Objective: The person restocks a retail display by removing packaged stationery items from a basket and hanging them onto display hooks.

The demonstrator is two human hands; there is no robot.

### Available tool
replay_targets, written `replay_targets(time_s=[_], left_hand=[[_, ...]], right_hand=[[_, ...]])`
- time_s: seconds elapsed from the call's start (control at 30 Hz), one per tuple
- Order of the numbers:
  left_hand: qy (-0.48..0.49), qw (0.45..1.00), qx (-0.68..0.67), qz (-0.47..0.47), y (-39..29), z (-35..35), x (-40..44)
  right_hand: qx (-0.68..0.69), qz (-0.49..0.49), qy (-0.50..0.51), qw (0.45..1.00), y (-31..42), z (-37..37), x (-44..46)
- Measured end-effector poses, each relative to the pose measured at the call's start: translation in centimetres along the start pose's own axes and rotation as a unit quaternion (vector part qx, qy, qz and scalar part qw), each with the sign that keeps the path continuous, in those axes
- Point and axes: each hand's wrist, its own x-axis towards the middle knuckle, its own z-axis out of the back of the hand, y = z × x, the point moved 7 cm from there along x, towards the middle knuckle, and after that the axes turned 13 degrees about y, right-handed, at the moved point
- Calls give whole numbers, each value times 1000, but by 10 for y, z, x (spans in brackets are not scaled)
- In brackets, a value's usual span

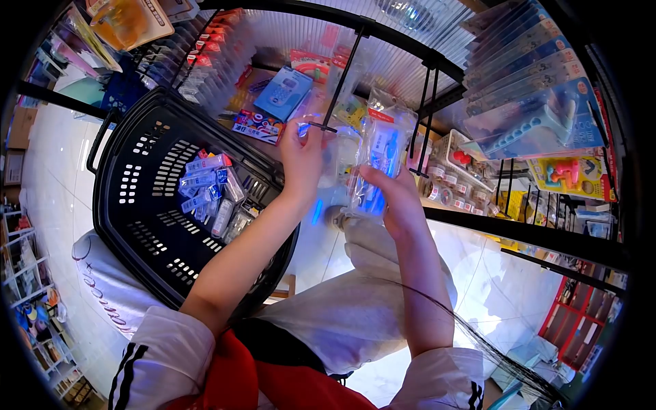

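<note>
My left hand (304, 160) is closed at the front tip of a black display hook (339, 85), fingers pinched where the hook's short crossbar ends. A small shiny bluish bit shows by the fingertips, too small to name. In my right hand (400, 198) are clear plastic packages (383, 147) with a red-and-white header, the thumb pressed across their front. The packs hang upright, and their contents look pale and bluish under the light. Below and left of my left hand is a black shopping basket (147, 225) holding several small boxed items (205, 188).
Blue carded toys (540, 116) hang on hooks at the right. A blue box (283, 92) and a colourful box (258, 126) lie on the shelf behind my left hand. Clear tubs (458, 181) stand right of my right hand. A black shelf rail (526, 239) crosses the right side.
</note>
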Motion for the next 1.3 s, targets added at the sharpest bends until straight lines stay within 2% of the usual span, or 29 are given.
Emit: replay_targets(time_s=[0.17, 0.47, 0.67, 0.77, 0.87, 1.17, 1.27, 1.3], left_hand=[[0, 999, 1, -37, 10, 2, 1], [-21, 999, 0, -31, 4, 2, 1], [-12, 998, -26, -61, 10, 4, 4], [-29, 990, -131, -30, 24, 7, 11], [3, 992, -120, 45, 18, -3, 25], [182, 983, -39, 0, 11, -35, 163], [129, 987, -94, 1, 13, -21, 152], [210, 954, -207, 62, 18, -21, 134]], right_hand=[[2, -8, -8, 1000, 0, -1, -1], [15, -9, 2, 1000, 0, -1, -1], [17, -17, 0, 1000, 2, -4, -2], [22, -18, 6, 1000, 2, -6, -3], [21, -21, 3, 1000, 3, -4, -4], [-12, -41, -1, 999, -2, 0, -5], [-12, -34, -9, 999, 2, 2, -5], [-12, -26, -10, 1000, 3, 2, -5]])
